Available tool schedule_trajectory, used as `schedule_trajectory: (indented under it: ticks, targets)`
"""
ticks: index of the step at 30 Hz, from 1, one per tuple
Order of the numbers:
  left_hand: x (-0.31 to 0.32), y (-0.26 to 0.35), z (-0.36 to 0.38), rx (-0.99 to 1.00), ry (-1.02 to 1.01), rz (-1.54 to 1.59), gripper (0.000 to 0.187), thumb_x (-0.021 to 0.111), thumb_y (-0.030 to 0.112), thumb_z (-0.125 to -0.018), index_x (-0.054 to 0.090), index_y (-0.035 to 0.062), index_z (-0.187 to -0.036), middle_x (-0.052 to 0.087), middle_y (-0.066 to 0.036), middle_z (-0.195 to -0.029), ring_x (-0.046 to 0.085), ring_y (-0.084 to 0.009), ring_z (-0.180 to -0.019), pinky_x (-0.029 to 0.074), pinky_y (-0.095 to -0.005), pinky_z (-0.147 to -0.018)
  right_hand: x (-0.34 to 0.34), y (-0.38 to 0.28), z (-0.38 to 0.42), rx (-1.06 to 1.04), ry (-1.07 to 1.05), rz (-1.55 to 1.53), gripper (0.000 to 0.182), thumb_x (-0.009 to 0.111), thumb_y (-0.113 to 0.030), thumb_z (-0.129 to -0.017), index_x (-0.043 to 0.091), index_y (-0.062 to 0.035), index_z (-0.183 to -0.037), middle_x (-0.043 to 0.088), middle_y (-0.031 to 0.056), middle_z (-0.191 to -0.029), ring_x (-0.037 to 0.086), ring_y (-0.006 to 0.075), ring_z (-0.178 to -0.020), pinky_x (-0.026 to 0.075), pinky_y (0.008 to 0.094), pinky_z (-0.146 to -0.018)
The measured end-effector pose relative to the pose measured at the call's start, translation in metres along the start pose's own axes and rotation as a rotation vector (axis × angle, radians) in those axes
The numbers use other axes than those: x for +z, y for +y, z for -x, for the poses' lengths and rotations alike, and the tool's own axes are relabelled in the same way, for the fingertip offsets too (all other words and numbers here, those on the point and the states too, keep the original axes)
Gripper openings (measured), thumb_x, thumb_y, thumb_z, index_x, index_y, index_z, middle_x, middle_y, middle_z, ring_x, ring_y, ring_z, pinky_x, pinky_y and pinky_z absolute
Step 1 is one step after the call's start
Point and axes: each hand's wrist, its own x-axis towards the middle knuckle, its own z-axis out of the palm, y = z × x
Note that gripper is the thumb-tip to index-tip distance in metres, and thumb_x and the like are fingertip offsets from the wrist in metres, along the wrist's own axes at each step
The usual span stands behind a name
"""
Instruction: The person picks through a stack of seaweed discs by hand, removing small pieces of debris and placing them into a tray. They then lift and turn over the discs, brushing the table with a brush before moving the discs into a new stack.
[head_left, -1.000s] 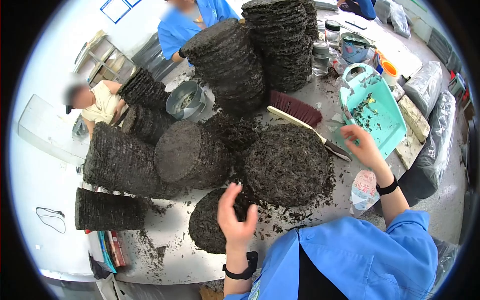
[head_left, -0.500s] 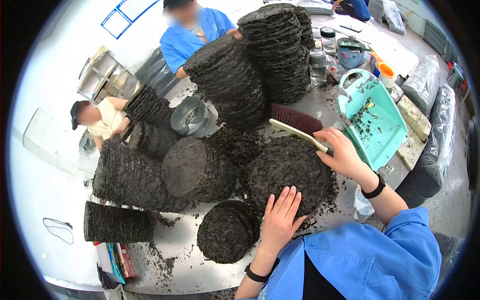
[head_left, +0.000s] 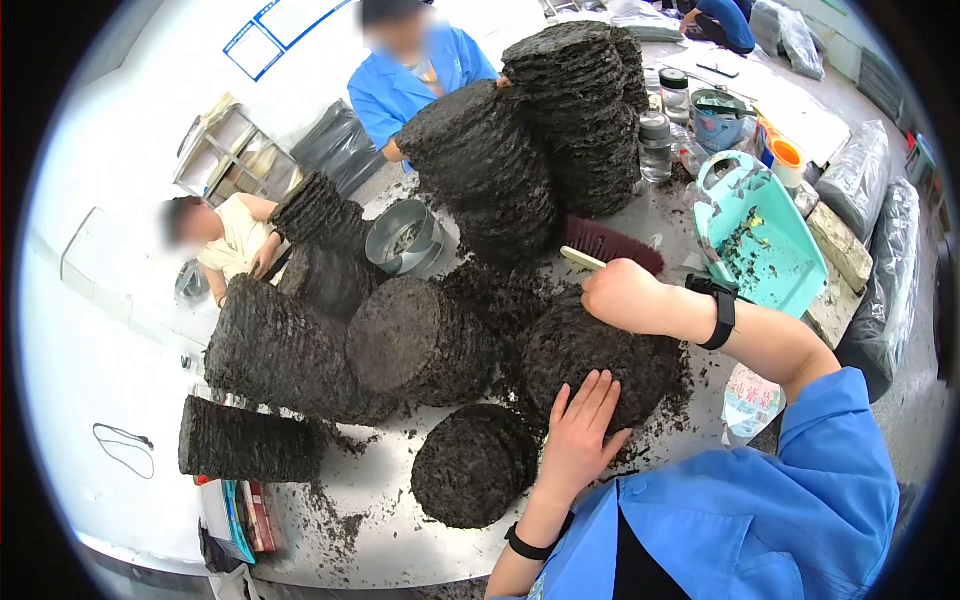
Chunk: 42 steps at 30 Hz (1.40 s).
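Under my left hand (head_left: pixel 585 435) lies a round stack of thin dark sheets (head_left: pixel 560 345), which look like dried seaweed. The hand rests flat on the near side of its top, fingers stretched out. My right hand (head_left: pixel 628 297) is closed in a fist over the far side of the stack. A brush (head_left: pixel 615 246) with dark red bristles lies there, and its cream handle runs into the fist; the fingertips and the rest of the handle are hidden. Just left of the stack stands a smaller round dark stack (head_left: pixel 472 466).
More dark stacks (head_left: pixel 480 170) crowd the table (head_left: pixel 380 520), some lying on their sides. A turquoise dustpan (head_left: pixel 790 265) with scraps is at the right. A metal bowl (head_left: pixel 405 240), lidded jars (head_left: pixel 655 145) and a blue bucket (head_left: pixel 718 125) stand farther back. Two people (head_left: pixel 415 85) (head_left: pixel 235 235) sit across the table.
My right hand has turned over and moved left along the brush handle, its fingers now curled shut. My left hand stays on the stack. The whole view has shifted slightly.
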Motion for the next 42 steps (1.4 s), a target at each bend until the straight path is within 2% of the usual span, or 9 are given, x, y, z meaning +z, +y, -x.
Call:
schedule_trajectory:
  ticks: [5,8,13,16,19,24,27,37,42]
  targets:
    - [-0.003,-0.001,0.004,-0.011,0.014,0.019,0.062,0.072,0.029,-0.086,0.052,0.0045,-0.139,0.050,-0.013,-0.147,0.043,-0.0268,-0.140,0.027,-0.0500,-0.116,-0.019,0.007,0.051,0.197,0.471,-0.729,0.006,0.068,-0.008,-0.079,0.067,-0.0025,-0.081,0.068,0.0087,-0.082,0.067,0.0296,-0.080,0.053,0.0390,-0.071]
    - [-0.001,-0.004,0.004,0.027,0.040,0.023,0.063,0.072,0.032,-0.086,0.052,0.0041,-0.139,0.050,-0.013,-0.147,0.043,-0.0263,-0.140,0.028,-0.0499,-0.116,-0.023,0.019,0.110,0.377,0.463,-1.255,0.010,0.071,-0.009,-0.087,0.068,0.0012,-0.087,0.068,0.0055,-0.091,0.064,0.0156,-0.086,0.050,0.0304,-0.077]
    - [0.001,-0.008,0.004,0.072,0.023,-0.059,0.061,0.069,0.031,-0.088,0.051,0.0034,-0.140,0.049,-0.013,-0.147,0.042,-0.0269,-0.140,0.028,-0.0496,-0.116,0.011,0.080,0.229,0.539,0.640,-2.012,0.009,0.066,-0.012,-0.090,0.063,-0.0047,-0.094,0.067,0.0065,-0.082,0.065,0.0156,-0.074,0.052,0.0288,-0.070]
    - [0.000,-0.006,0.004,0.117,0.009,-0.155,0.061,0.068,0.029,-0.089,0.049,0.0040,-0.141,0.047,-0.014,-0.148,0.042,-0.0291,-0.139,0.028,-0.0498,-0.116,0.039,0.121,0.272,0.991,0.547,-1.260,0.021,0.066,-0.008,-0.089,0.061,-0.0008,-0.108,0.067,0.0065,-0.084,0.065,0.0168,-0.079,0.053,0.0298,-0.075]
    - [-0.018,-0.010,-0.001,0.133,0.059,-0.095,0.060,0.066,0.023,-0.090,0.047,0.0030,-0.143,0.045,-0.016,-0.150,0.040,-0.0315,-0.141,0.028,-0.0500,-0.116,0.029,0.101,0.263,0.979,0.585,-1.042,0.023,0.065,-0.005,-0.086,0.062,-0.0015,-0.109,0.067,0.0069,-0.090,0.065,0.0181,-0.085,0.052,0.0312,-0.078]
    - [-0.059,-0.049,0.011,-0.557,0.926,0.568,0.045,0.041,0.030,-0.107,0.051,-0.0074,-0.131,0.059,-0.018,-0.129,0.059,-0.0264,-0.115,0.044,-0.0395,-0.104,0.015,0.043,0.199,0.816,0.536,-0.845,0.020,0.062,0.002,-0.083,0.067,-0.0043,-0.102,0.068,0.0099,-0.096,0.065,0.0221,-0.091,0.050,0.0348,-0.081]
    - [-0.071,-0.079,0.014,-0.531,1.281,1.181,0.046,0.043,0.033,-0.107,0.048,-0.0028,-0.135,0.056,-0.014,-0.135,0.055,-0.0249,-0.121,0.043,-0.0391,-0.106,0.002,0.006,0.157,0.657,0.504,-0.839,0.012,0.062,0.002,-0.083,0.067,-0.0016,-0.093,0.067,0.0113,-0.090,0.064,0.0267,-0.087,0.049,0.0367,-0.078]
    - [-0.050,-0.074,0.036,-0.674,1.229,1.543,0.045,0.045,0.036,-0.106,0.048,0.0013,-0.134,0.057,-0.012,-0.135,0.057,-0.0274,-0.121,0.048,-0.0440,-0.102,-0.004,-0.026,0.130,0.539,0.463,-0.918,0.010,0.064,0.000,-0.083,0.067,0.0007,-0.092,0.067,0.0127,-0.089,0.064,0.0300,-0.084,0.050,0.0365,-0.077]
    - [-0.047,-0.067,0.054,-0.974,1.248,1.484,0.050,0.048,0.039,-0.104,0.044,0.0060,-0.141,0.051,-0.011,-0.143,0.049,-0.0293,-0.129,0.039,-0.0475,-0.110,0.006,-0.031,0.141,0.656,0.413,-1.121,0.011,0.066,-0.003,-0.087,0.068,0.0009,-0.097,0.066,0.0103,-0.089,0.064,0.0205,-0.083,0.050,0.0326,-0.076]
